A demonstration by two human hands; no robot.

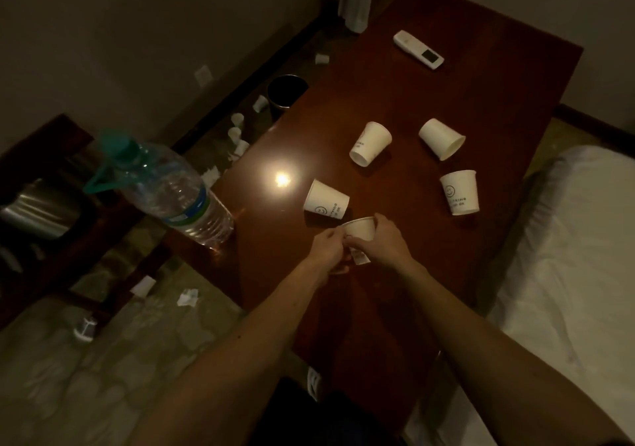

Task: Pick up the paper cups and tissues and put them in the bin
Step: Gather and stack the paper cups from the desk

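With our left hand (326,247) pinching and right hand (385,243) curled round one paper cup (360,228) low over the table (378,85), we risk knocking the tipped cup (325,201) just beyond it off, or dropping ours on the reach to the bin (287,94), well apart on the floor (68,394).

Far half of the dark red-brown wooden table (395,78): I see bare top, only a white remote control (418,49) near the end. Mid-table, four loose white paper cups (370,143), well apart, with open lanes between. One lies just ahead of my left hand (326,246) and right hand (385,243), which grip a fifth white cup (360,228). A large clear plastic water bottle (165,188) blocks the near left corner. Past it the left edge is open toward the dark round bin (287,93) on the floor. A white bed (567,256) closes the right side.
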